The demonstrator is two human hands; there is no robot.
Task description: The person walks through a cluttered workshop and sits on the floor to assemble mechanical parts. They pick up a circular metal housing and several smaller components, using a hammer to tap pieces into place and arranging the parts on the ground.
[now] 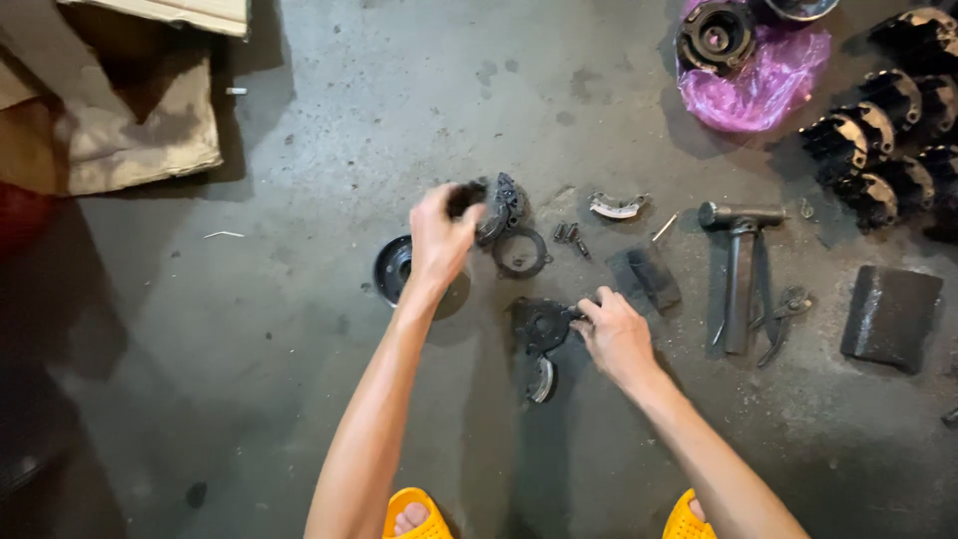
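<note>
Grey concrete floor [299,329] lay under you, stained and dusty. Your left hand [442,238] had its fingers clenched around a dark round metal part [502,208], lifted above the floor. Your right hand [616,334] pinched the edge of a flat black metal plate [540,324] lying on the floor. A grey metal hammer [739,269] lay nearby.

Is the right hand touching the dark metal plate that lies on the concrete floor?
Touching. In the head view the right hand has its fingertips on the edge of the dark metal plate, with no gap visible between them.
</note>
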